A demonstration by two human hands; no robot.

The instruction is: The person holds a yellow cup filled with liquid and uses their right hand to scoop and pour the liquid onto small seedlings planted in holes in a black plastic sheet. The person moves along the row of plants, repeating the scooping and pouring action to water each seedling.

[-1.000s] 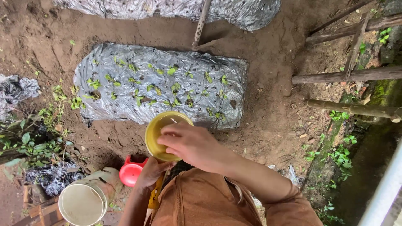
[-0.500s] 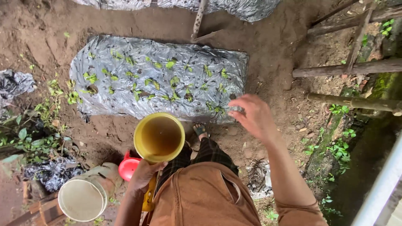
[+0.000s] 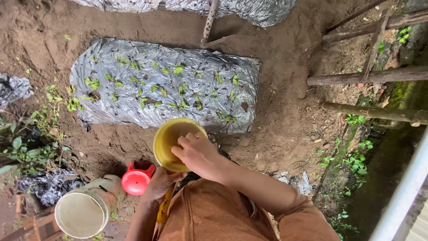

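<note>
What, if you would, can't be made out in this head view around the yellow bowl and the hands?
- Inside of the yellow bowl: hidden by the right hand reaching in.
- Left hand: fingers tucked under the bowl.
- Pale bucket: too washed out to tell what it holds.

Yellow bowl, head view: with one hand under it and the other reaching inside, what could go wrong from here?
1. The left hand supports the yellow bowl only from below at one edge, and it tilts; the contents might spill onto the soil.
2. The right hand dips in over the rim and could tip it further.
3. The red funnel-like container lies right beside the left hand and may get knocked.
</note>
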